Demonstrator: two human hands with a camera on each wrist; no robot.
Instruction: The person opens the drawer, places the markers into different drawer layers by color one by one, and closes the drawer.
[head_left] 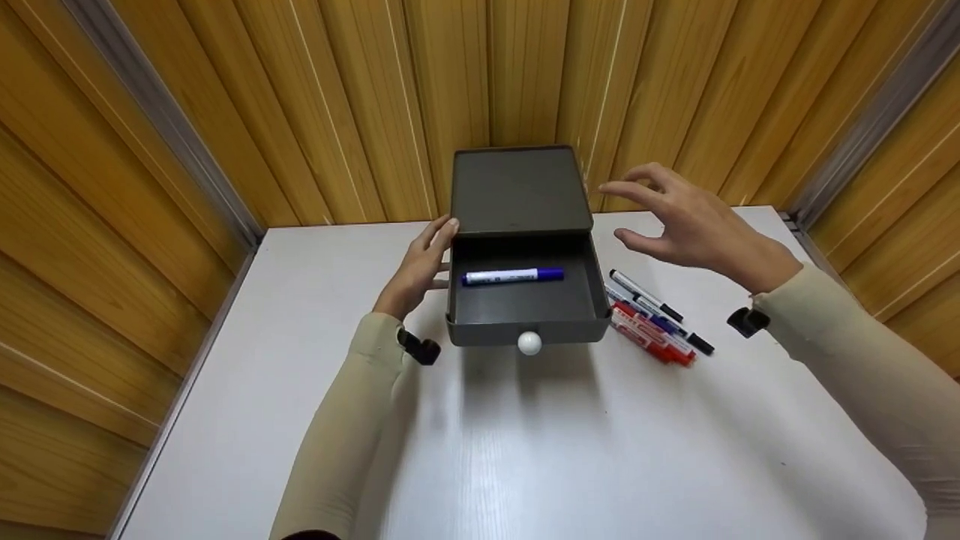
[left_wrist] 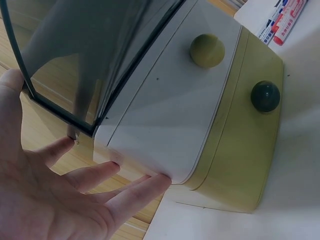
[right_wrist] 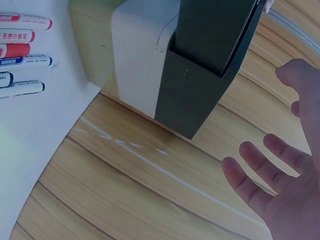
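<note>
Open drawer point(head_left: 525, 315) w/ blue marker point(head_left: 513, 276) betw. hands: left hand point(head_left: 420, 270) fingers straight against box side, right hand point(head_left: 694, 225) spread, clear.

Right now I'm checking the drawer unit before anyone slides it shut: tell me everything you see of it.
The drawer unit is a dark grey box, plastic by its look, at the white table's far edge. Its top drawer, with a white round knob, is pulled out, with a blue-capped marker inside. The left hand touches its left side.
</note>
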